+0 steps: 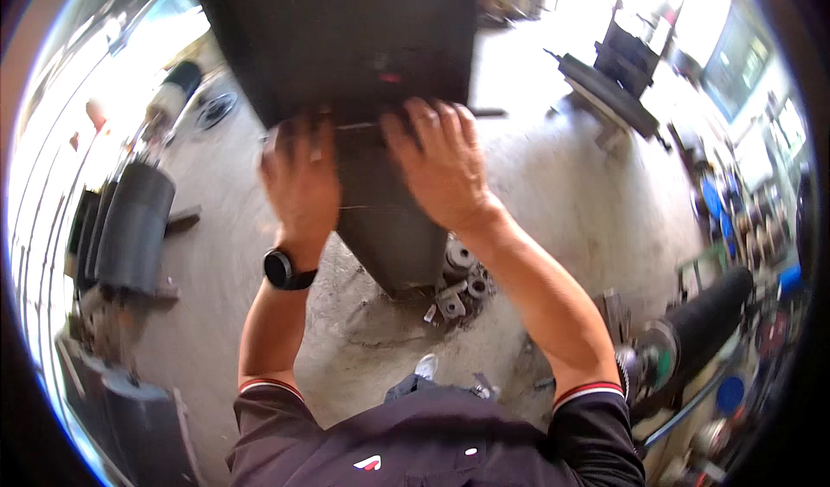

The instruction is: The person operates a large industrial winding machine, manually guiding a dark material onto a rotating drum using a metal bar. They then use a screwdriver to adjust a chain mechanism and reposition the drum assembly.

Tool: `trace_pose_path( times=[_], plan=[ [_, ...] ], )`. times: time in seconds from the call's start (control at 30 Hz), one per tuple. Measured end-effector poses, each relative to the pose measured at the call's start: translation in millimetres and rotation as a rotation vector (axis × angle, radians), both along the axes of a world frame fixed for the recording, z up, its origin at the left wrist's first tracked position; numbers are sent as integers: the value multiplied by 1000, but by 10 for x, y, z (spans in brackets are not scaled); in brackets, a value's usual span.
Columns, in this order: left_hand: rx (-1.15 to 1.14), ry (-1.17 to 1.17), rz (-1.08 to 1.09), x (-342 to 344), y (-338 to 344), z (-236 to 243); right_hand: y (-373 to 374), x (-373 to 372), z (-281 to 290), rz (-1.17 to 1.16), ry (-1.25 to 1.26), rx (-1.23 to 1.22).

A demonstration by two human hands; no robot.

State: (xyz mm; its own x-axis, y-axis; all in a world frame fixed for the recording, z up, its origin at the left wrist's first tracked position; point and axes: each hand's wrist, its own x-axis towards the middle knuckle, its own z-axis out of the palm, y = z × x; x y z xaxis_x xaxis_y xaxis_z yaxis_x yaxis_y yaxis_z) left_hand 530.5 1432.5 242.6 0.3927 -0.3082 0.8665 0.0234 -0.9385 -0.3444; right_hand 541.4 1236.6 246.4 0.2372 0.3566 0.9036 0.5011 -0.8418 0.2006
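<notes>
Both my hands lie on the near edge of a large dark box-shaped body (337, 38), which looks like a metal cabinet or machine housing. My left hand (301, 176), with a dark round watch (290, 269) on its wrist, touches the left part of that edge. Its fingers are stretched forward and somewhat blurred. To the right, my right hand (441, 163) rests flat with spread fingers. Between them the dark front face (389, 245) drops toward the floor. Neither hand visibly holds anything; the fingertips blend into the dark surface.
Round metal parts (461, 258) lie at the foot of the dark body. Dark rollers (134, 228) stand at left, and a long black roller (705, 323) lies at right. Farther back right is a stand with another roller (609, 94). The concrete floor (562, 184) runs between them.
</notes>
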Motion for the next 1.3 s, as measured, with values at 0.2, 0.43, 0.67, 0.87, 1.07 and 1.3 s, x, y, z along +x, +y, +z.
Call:
trace_pose_path(
  times=[0.2, 0.43, 0.67, 0.87, 1.07, 1.3],
  plan=[
    [-266, 10, -385, -984, -466, -964, -926, -1684, -1745, -48, 397, 147],
    [-1090, 1857, -1086, -1679, -3235, -2702, -3132, -4276, -2831, -1112, 568, 1043],
    [-907, 2695, -751, -1902, -5526, -3884, -4109, -4867, -3758, -432, 689, 2186],
    [-770, 2856, -781, -1911, -5704, -4008, -4006, -4749, -3696, -421, 527, 2199],
    [-630, 2800, -780, -1899, -4902, -4018, -3344, -4769, -3624, -346, 573, 2220],
    [-670, 2754, -394, -2142, -3329, -4735, -2294, -4754, -4091, -374, 847, 2503]
  ],
)
